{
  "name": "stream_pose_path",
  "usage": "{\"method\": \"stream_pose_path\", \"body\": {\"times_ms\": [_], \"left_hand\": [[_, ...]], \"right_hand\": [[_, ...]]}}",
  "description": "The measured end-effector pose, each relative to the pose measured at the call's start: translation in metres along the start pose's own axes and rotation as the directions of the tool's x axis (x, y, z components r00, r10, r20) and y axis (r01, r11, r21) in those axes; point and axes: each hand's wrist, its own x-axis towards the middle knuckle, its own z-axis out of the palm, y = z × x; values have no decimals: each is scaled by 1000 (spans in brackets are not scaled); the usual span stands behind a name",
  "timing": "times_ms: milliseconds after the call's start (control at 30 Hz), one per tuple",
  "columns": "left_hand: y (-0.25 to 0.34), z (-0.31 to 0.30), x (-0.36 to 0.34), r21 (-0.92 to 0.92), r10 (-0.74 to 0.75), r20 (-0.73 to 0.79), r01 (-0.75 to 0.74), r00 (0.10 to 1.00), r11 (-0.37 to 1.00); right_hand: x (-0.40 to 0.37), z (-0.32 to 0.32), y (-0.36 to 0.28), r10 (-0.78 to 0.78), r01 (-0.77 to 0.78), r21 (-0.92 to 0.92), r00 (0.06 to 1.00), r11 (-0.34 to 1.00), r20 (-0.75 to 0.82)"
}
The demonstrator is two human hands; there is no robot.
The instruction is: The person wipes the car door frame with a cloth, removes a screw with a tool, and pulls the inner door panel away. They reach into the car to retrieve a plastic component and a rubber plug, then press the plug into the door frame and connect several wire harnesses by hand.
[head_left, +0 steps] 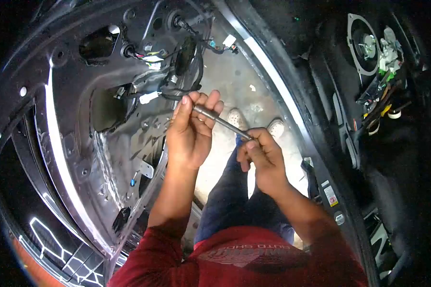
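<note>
Metal rod (225, 125) slants from left hand (192, 134) — fingers curled, grip unclear — to right hand (268, 161), pinching lower end; hands apart.

At the upper right of the frame, you have a round speaker (364, 45); at the lower right, a white and yellow label (330, 195). You see a white connector (149, 97) left of centre.

From my distant post I see the rod (225, 124) as smooth metal with a dull shine. The door panel (72, 88) seems painted metal, quite glossy. The shirt (244, 272) is matt cloth, the trousers (225, 208) also cloth, the white connector (149, 97) smooth plastic.
</note>
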Motion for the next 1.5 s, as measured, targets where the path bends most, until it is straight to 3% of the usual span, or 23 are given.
{"method": "stream_pose_path", "body": {"times_ms": [100, 233, 300, 433, 500, 667, 867, 933, 1033, 1100, 1233, 1333, 1433, 1500], "left_hand": [[0, 6, 1, 12, 92, -61, -91, 994, 996], [4, -2, 4, 22, 68, -38, -67, 997, 997], [9, 0, 1, 27, -20, 3, 20, 1000, 999], [13, -6, 0, 21, -47, 81, 46, 996, 999], [14, -8, 1, -35, -139, 152, 146, 978, 989], [19, -7, -3, -87, -210, 244, 237, 947, 968], [20, -3, -5, -93, -288, 340, 337, 895, 937], [20, -6, -5, -87, -293, 345, 342, 892, 936], [22, -9, -5, 34, -259, 410, 269, 874, 962], [28, -5, -8, 149, -269, 339, 231, 901, 961], [37, 12, -16, 155, -208, 314, 166, 926, 974], [39, 19, -20, 226, 0, 412, -102, 911, 969], [43, 17, -21, 342, 51, 396, -199, 917, 918], [45, 18, -21, 254, 65, 433, -190, 899, 948]], "right_hand": [[1, 9, 2, -5, 5, -13, 1000, 1000, 24], [-2, 16, 11, -93, 93, -62, 996, 994, -3], [-1, 13, 8, -73, 73, -48, 997, 996, 5], [-1, 9, 1, -4, 4, -16, 1000, 1000, 18], [1, 6, 3, -23, 23, -15, 1000, 1000, 10], [2, 3, 1, -34, 34, 9, 999, 999, 29], [6, -2, -2, 120, -131, 87, 985, 988, 121], [10, -4, 0, 214, -247, 216, 963, 945, 166], [18, -11, 0, 260, -327, 268, 931, 906, 256], [25, -11, 2, 237, -320, 262, 923, 911, 303], [39, -10, 8, 203, -364, 343, 883, 866, 424], [43, -6, -3, 200, -374, 331, 867, 866, 456], [40, -4, -7, 222, -379, 272, 855, 885, 469], [37, -1, -6, 215, -350, 251, 871, 902, 442]]}}
